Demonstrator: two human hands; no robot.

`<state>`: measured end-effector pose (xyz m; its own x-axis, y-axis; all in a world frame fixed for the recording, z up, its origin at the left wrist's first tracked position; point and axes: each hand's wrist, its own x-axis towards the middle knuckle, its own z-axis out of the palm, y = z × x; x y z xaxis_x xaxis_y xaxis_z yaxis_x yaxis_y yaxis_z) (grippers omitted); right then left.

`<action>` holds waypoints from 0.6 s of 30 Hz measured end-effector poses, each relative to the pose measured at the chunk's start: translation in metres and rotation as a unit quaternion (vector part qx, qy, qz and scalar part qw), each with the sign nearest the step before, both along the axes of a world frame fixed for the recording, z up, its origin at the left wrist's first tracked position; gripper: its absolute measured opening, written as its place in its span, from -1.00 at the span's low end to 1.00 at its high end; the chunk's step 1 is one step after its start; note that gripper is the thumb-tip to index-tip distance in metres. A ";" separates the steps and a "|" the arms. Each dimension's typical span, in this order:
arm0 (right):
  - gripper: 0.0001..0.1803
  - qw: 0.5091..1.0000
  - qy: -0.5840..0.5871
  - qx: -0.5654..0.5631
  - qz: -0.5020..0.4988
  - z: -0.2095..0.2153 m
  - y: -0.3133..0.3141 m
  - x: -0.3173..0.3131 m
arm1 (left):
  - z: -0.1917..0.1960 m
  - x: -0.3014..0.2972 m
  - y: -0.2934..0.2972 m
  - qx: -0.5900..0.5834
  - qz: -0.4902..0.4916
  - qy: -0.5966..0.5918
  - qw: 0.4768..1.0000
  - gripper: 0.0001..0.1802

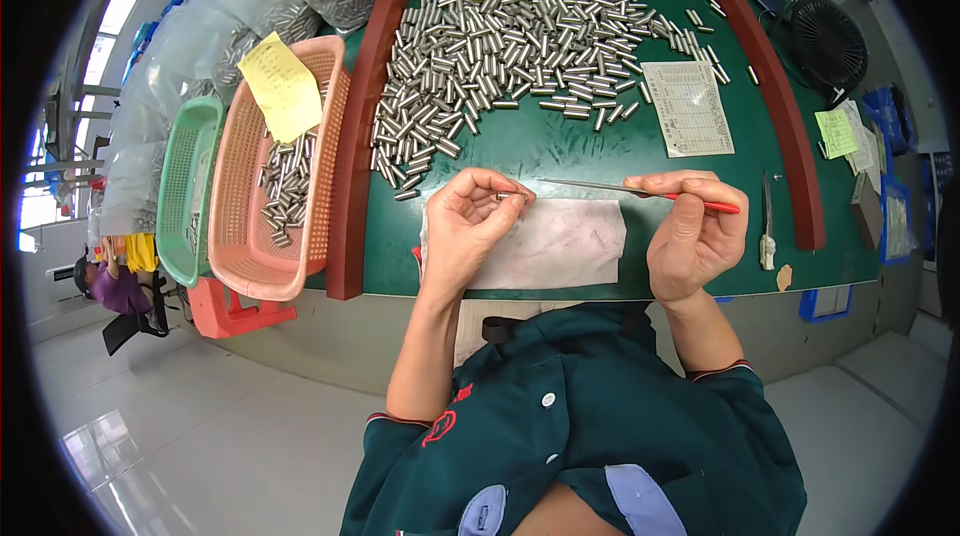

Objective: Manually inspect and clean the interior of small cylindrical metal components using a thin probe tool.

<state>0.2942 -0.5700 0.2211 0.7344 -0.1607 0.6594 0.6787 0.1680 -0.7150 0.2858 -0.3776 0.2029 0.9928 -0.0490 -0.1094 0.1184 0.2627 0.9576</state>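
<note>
The left hand [470, 226] is closed on a small silver metal cylinder [505, 196], pinched between thumb and fingertips and held above the white cloth [560, 246] that lies on the green bench [560, 151]. The cylinder's end faces right, toward the tool. The right hand [695, 236] is clamped on a thin red-handled metal pick [640, 192], held nearly level so that its fine tip points at the cylinder's end — the tip is just beside it; contact cannot be confirmed. Both hands are raised close together, probably to keep the work steady and in clear sight.

Behind the hands, a large heap of loose silver cylinders [520, 36] covers the far half of the bench, enclosed by a dark red raised rim [355, 136]. A printed paper sheet [688, 108] lies beside the heap. To the left stand a pink plastic basket [270, 196] holding more cylinders and a yellow note [282, 86], and a green plastic basket [185, 186]. A black fan [828, 41] stands at the right. Nothing lies between the hands and the heap.
</note>
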 end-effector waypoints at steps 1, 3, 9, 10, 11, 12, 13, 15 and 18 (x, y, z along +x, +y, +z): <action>-0.91 1.000 0.000 -0.001 0.003 0.000 0.000 0.000 | -0.002 -0.001 0.001 0.001 0.006 0.001 1.000 -0.90; -0.91 1.000 0.000 -0.004 -0.001 0.000 0.000 0.000 | -0.003 -0.001 0.001 0.001 0.015 0.001 1.000 -0.88; -0.91 1.000 0.001 -0.004 0.000 0.000 -0.001 0.000 | 0.001 -0.002 0.000 0.038 0.020 0.009 0.999 -0.88; -0.91 1.000 0.000 -0.004 0.001 0.000 0.000 0.000 | 0.000 -0.002 0.001 0.048 0.024 0.012 0.998 -0.88; -0.91 1.000 0.000 -0.002 0.003 0.001 0.000 0.000 | 0.000 -0.003 0.001 0.058 0.028 0.016 0.998 -0.88; -0.91 1.000 0.000 -0.001 0.005 0.001 0.001 0.000 | 0.001 -0.004 0.002 0.059 0.029 0.015 0.998 -0.88; -0.91 1.000 -0.001 0.001 0.006 0.001 0.001 -0.001 | 0.005 -0.006 0.003 0.104 0.049 -0.012 0.993 -0.87; -0.91 1.000 0.004 -0.001 0.003 -0.001 0.001 0.000 | 0.014 -0.006 0.009 0.231 0.098 -0.101 0.963 -0.86; -0.91 1.000 0.006 -0.007 -0.002 -0.001 -0.002 0.000 | 0.047 -0.013 0.036 0.433 0.223 -0.206 0.849 -0.84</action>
